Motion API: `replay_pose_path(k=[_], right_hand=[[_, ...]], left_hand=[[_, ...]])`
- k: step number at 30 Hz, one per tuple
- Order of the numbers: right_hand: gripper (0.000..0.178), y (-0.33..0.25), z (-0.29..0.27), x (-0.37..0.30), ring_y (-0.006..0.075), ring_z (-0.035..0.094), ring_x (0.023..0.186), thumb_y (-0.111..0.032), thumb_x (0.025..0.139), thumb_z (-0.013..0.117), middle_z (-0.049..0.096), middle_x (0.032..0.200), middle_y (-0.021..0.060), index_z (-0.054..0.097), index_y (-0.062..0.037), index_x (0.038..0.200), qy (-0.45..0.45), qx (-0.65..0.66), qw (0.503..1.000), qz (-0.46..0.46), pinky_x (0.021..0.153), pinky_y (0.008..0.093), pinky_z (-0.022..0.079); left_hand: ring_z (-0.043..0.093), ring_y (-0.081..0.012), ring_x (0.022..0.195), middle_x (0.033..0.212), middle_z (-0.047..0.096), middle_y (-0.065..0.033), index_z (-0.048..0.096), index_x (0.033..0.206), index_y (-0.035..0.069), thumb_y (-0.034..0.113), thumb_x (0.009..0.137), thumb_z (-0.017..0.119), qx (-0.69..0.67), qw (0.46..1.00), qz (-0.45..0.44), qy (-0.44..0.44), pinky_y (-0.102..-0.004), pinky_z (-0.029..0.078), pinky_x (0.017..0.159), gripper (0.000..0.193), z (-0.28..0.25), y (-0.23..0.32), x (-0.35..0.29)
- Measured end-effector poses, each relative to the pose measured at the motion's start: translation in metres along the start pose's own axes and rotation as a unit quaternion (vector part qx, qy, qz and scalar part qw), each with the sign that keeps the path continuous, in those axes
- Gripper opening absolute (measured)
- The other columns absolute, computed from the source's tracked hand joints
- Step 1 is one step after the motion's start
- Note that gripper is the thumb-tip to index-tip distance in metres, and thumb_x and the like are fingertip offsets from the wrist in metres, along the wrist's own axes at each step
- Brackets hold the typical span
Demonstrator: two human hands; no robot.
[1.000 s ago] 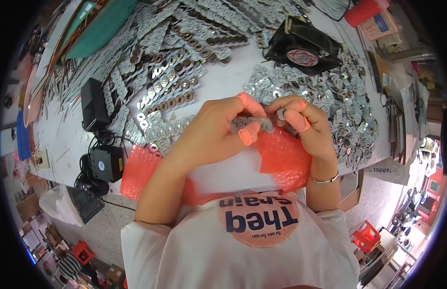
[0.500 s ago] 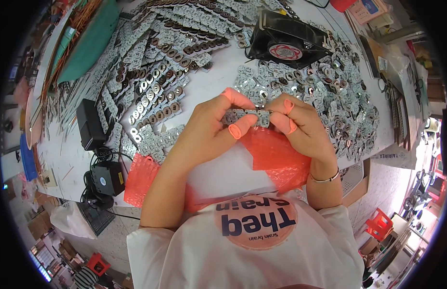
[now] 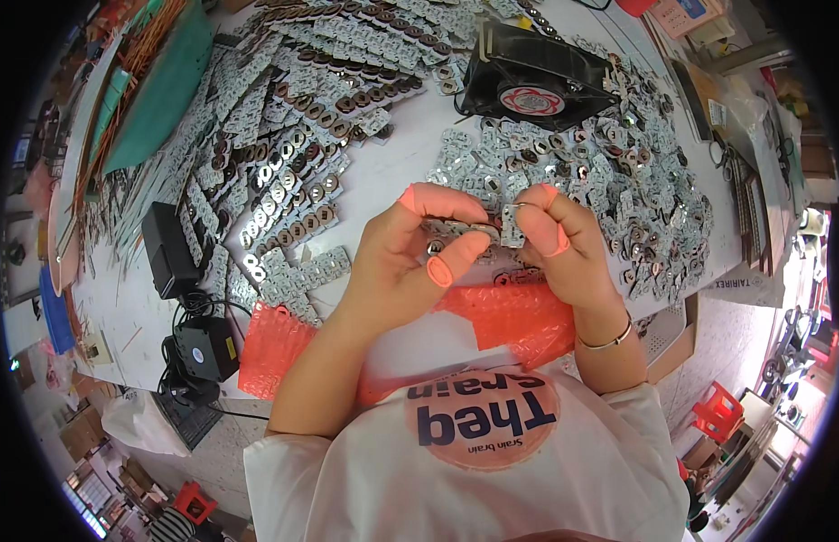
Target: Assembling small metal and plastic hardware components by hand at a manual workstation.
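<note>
A short strip of small whitish circuit boards [image 3: 457, 229] is pinched between the thumb and fingers of my left hand [image 3: 383, 266]. My right hand [image 3: 577, 262] grips a small board piece [image 3: 509, 226] at the strip's right end, tilted against the rest. Whether the two are still joined I cannot tell. Orange finger covers sit on thumbs and fingertips of both hands. Below them, red bubble wrap [image 3: 528, 321] lies along the table's near edge. Just beyond my right hand spreads a pile of loose single boards [image 3: 636, 194].
A black fan [image 3: 537, 77] stands at the back right. Rows of board strips [image 3: 298, 163] with round metal parts cover the left and back. Black power adapters [image 3: 203, 348] with tangled cables lie at the left edge, near a green board [image 3: 167, 90] holding thin strips.
The strip was held level and straight; now its right end is tilted up and turned in my right hand. My hands have dropped slightly nearer to me.
</note>
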State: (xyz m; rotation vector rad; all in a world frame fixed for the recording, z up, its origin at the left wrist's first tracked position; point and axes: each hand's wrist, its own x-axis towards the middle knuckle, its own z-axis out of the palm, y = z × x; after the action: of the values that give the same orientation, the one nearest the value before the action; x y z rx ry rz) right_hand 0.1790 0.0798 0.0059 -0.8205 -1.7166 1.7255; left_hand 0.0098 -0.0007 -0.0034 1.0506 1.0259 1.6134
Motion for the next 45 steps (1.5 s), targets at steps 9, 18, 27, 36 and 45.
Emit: replay_pose_path(k=[9,18,27,36,45], right_hand=[[0.024,-0.003,-0.002,0.0,0.0091,0.038,0.061,-0.02,0.093,0.055,0.045,0.067,0.0017,0.054,0.0008,0.081,0.0,-0.095,0.995,-0.001,0.053,0.024,0.035],[0.02,0.004,0.001,0.002,-0.0007,0.027,0.049,-0.021,0.095,0.052,0.035,0.064,-0.0071,0.051,-0.0047,0.084,0.001,0.011,0.999,-0.046,0.042,0.0174,0.02],[0.018,0.002,-0.011,0.008,0.0062,0.038,0.054,-0.015,0.092,0.057,0.048,0.065,-0.003,0.058,-0.0003,0.081,0.019,-0.134,0.989,-0.055,0.048,0.0228,0.032],[0.013,0.003,-0.033,0.006,0.0084,0.049,0.058,-0.01,0.086,0.063,0.059,0.065,0.002,0.066,0.0022,0.082,0.071,-0.217,0.971,-0.072,0.053,0.0241,0.039],[0.015,-0.005,-0.028,0.005,0.0116,0.053,0.052,-0.015,0.082,0.067,0.064,0.065,0.006,0.071,-0.0031,0.088,-0.052,-0.137,0.989,-0.031,0.049,0.0236,0.042]], left_hand=[[0.059,-0.016,0.09,0.099,0.062,-0.0106,0.057,0.1,0.0,-0.006,0.078,0.067,0.212,0.973,0.089,-0.02,-0.0268,0.047,0.077,0.025,-0.003,0.001,-0.004],[0.06,-0.0161,0.091,0.098,0.062,-0.0116,0.058,0.1,-0.001,-0.006,0.079,0.066,0.171,0.98,0.091,0.035,-0.0272,0.047,0.081,0.024,0.003,-0.003,-0.004],[0.059,-0.0162,0.092,0.1,0.062,-0.0107,0.059,0.102,-0.001,-0.002,0.082,0.064,0.186,0.982,0.032,0.014,-0.027,0.047,0.082,0.02,0.004,-0.008,-0.003],[0.061,-0.012,0.08,0.096,0.063,-0.0099,0.06,0.102,0.0,0.0,0.084,0.063,0.219,0.975,0.032,-0.002,-0.0236,0.051,0.067,0.018,0.008,-0.015,0.004],[0.063,-0.0142,0.07,0.091,0.062,-0.0093,0.057,0.101,-0.002,-0.001,0.082,0.066,-0.036,0.988,-0.149,0.021,-0.0258,0.056,0.063,0.021,0.006,-0.004,0.003]])
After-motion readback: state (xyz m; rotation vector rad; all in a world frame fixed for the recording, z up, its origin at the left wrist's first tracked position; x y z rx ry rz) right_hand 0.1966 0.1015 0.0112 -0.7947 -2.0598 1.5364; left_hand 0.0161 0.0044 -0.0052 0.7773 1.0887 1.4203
